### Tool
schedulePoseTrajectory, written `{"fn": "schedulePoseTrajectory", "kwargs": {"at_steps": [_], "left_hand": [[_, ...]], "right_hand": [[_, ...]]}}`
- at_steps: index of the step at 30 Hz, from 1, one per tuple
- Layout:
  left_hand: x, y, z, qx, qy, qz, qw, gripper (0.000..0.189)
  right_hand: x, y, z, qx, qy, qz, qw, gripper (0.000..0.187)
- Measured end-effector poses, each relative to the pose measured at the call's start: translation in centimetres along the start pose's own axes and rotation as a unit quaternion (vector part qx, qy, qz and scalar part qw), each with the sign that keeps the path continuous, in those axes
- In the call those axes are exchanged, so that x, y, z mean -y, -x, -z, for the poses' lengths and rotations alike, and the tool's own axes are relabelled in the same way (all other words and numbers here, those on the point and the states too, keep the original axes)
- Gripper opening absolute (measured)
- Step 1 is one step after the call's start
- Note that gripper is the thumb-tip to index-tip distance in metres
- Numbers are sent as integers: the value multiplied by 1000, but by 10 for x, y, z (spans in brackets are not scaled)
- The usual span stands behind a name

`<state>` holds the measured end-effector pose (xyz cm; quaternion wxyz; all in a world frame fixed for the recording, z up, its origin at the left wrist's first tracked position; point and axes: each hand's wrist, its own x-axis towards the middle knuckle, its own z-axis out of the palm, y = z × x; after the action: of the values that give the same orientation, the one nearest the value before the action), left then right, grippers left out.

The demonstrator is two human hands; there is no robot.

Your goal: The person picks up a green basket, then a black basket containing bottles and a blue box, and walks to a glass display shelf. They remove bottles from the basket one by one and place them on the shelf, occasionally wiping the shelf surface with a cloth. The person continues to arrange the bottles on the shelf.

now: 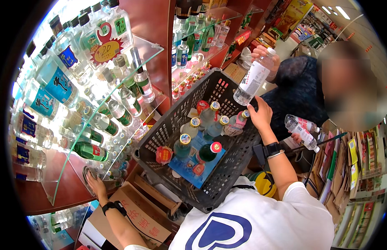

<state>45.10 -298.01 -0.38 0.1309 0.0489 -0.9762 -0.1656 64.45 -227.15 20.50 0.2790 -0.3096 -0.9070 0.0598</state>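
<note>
My left hand (97, 185) is on a glass-fronted shelf at the lower left, pressing on a grey cloth (88, 172). My right hand (261, 114) grips the rim of a black plastic crate (234, 170) that tilts in front of my body. Inside the crate stand several clear glass bottles (182, 147) with gold-edged caps and one dark green bottle (208, 152) with a red cap. They surround or rest on a blue printed sheet (198, 175). Just above my right hand, another person's hand (271, 62) holds a clear plastic bottle (253, 79) over the crate's edge.
Glass shelves (96, 115) at left carry many liquor bottles and a price tag (106, 51). The other person (295, 87) stands at right, with two more plastic bottles (303, 132) in a lower hand. Cardboard boxes (140, 215) sit below; flattened cardboard (339, 175) stands at right.
</note>
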Motion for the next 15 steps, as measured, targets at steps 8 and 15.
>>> {"fn": "schedulePoseTrajectory", "kwargs": {"at_steps": [8, 15], "left_hand": [[3, 1, -1, 20, -16, 26, 999, 56], [6, 2, -2, 16, -10, 22, 1000, 56]], "right_hand": [[3, -2, 4, 23, -13, -4, 1000, 47], [7, -1, 7, 12, -5, 0, 1000, 49]]}}
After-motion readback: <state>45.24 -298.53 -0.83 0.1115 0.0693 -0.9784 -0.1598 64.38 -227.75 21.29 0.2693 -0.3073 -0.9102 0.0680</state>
